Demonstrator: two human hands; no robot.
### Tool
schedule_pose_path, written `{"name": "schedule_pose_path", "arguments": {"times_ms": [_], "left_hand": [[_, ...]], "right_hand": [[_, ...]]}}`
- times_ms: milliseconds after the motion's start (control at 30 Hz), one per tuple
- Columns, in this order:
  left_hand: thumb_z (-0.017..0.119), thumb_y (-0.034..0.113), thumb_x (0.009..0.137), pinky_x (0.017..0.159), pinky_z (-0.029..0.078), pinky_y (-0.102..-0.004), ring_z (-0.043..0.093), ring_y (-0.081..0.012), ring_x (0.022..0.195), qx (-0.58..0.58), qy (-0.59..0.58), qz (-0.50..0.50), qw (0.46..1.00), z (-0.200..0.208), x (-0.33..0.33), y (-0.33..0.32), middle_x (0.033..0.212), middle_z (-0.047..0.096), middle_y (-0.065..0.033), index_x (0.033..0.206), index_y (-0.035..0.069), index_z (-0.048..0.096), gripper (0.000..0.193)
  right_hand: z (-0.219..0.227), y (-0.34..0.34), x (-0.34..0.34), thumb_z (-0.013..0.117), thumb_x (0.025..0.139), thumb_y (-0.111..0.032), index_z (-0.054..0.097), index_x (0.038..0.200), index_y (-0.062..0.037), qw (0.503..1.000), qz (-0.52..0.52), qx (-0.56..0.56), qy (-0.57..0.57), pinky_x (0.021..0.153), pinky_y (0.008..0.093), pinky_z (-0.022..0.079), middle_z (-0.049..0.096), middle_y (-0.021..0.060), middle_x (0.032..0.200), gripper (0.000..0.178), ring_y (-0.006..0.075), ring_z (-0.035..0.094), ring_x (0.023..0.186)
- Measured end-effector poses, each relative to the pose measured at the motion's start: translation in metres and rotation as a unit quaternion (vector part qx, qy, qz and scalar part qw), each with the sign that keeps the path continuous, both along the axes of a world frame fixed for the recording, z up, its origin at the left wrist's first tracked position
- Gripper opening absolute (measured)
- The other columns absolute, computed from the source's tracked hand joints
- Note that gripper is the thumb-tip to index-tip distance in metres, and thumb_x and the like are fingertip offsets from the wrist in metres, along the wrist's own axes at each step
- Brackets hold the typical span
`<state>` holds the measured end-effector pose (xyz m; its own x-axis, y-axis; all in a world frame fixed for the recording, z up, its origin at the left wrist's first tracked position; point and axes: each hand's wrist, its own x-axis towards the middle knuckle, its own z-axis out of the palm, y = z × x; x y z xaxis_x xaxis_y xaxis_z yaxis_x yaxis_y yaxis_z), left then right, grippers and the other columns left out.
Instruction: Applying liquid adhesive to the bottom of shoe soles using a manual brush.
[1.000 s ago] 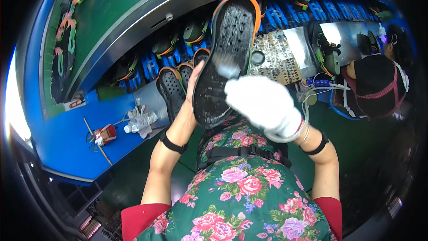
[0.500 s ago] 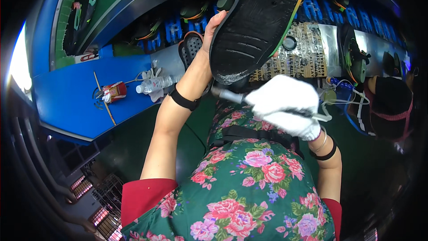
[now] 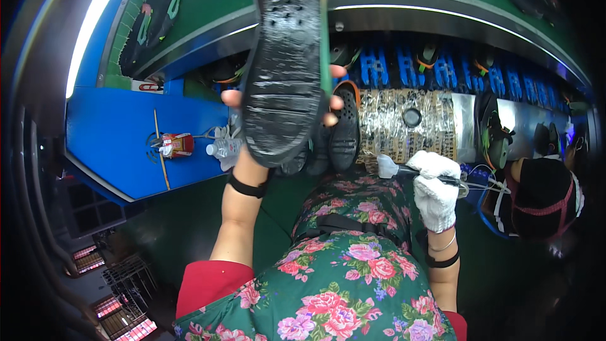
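Observation:
A black shoe (image 3: 282,95) with an orange and green edge is raised in my left hand (image 3: 336,102), its sole side toward me. Wet-looking shine covers the sole, and rows of small holes show near the upper end. My bare fingers wrap its right edge and the thumb shows on the left; the palm is hidden behind it. Lower right, my right hand (image 3: 435,189) wears a white knitted glove and is closed around a brush (image 3: 387,167) with pale bristles and a dark handle. A thin clear tube trails from the handle.
Another black shoe (image 3: 344,129) stands beside the tape-covered board (image 3: 404,117). On the blue table (image 3: 113,132) are a red container (image 3: 180,145) and a plastic bottle (image 3: 224,148). Blue racks (image 3: 407,69) line the green conveyor's underside. Another person (image 3: 543,196) sits at right.
My left hand has shifted the shoe leftward and farther from me. The brush in my right hand has moved away from the sole, down and to the right. The view has tilted up.

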<state>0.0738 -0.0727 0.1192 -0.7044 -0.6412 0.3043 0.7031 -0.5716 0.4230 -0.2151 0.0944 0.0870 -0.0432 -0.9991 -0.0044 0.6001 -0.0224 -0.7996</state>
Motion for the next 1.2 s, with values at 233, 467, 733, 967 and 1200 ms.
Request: {"name": "schedule_pose_path", "arguments": {"times_ms": [233, 467, 733, 967, 1200], "left_hand": [[0.069, 0.07, 0.087, 0.106, 0.053, -0.0608, 0.046, -0.0559, 0.133, 0.014, 0.085, 0.047, 0.995, 0.041, 0.043, -0.126, 0.16, 0.022, -0.0393, 0.16, -0.006, 0.02, 0.117], [0.033, 0.054, 0.111, 0.126, 0.031, -0.0556, 0.024, -0.0468, 0.155, 0.261, 0.095, 0.265, 0.923, 0.019, 0.044, -0.152, 0.166, 0.016, -0.0344, 0.16, -0.011, 0.005, 0.086], [0.044, 0.053, 0.107, 0.119, 0.04, -0.0514, 0.039, -0.0357, 0.151, 0.194, 0.065, 0.307, 0.93, 0.013, -0.027, -0.128, 0.162, 0.034, -0.0291, 0.16, -0.01, 0.018, 0.086], [0.069, 0.035, 0.098, 0.107, 0.049, -0.0514, 0.06, -0.0379, 0.124, -0.146, -0.434, 0.356, 0.815, 0.041, -0.181, -0.15, 0.145, 0.055, -0.0257, 0.163, 0.006, 0.029, 0.081], [0.081, 0.03, 0.084, 0.105, 0.047, -0.0502, 0.06, -0.0386, 0.119, -0.481, -0.671, 0.428, 0.368, 0.024, -0.231, -0.21, 0.128, 0.062, -0.0253, 0.144, 0.016, 0.054, 0.067]], "right_hand": [[-0.026, -0.018, 0.026, 0.077, 0.084, 0.005, 0.079, 0.108, 0.0023, 0.988, -0.018, 0.077, 0.132, 0.079, 0.0251, 0.056, 0.079, 0.0111, 0.104, 0.024, 0.0132, 0.072, 0.088], [-0.048, -0.011, 0.036, 0.076, 0.086, 0.004, 0.079, 0.112, 0.0022, 0.982, 0.011, 0.089, 0.164, 0.085, 0.0263, 0.057, 0.079, 0.009, 0.105, 0.025, 0.0125, 0.072, 0.093], [-0.052, 0.002, 0.018, 0.077, 0.084, 0.006, 0.079, 0.109, 0.0025, 0.977, -0.022, 0.161, 0.14, 0.085, 0.0272, 0.057, 0.079, 0.0116, 0.105, 0.025, 0.0151, 0.073, 0.093], [-0.058, 0.015, -0.006, 0.077, 0.084, 0.007, 0.078, 0.11, 0.003, 0.977, -0.095, 0.153, 0.113, 0.08, 0.0256, 0.057, 0.079, 0.0122, 0.105, 0.027, 0.0142, 0.072, 0.088], [-0.054, 0.03, -0.023, 0.079, 0.084, 0.004, 0.079, 0.11, 0.0007, 0.968, -0.116, 0.179, 0.131, 0.07, 0.0211, 0.053, 0.079, 0.0086, 0.102, 0.027, 0.0101, 0.071, 0.086]]}}
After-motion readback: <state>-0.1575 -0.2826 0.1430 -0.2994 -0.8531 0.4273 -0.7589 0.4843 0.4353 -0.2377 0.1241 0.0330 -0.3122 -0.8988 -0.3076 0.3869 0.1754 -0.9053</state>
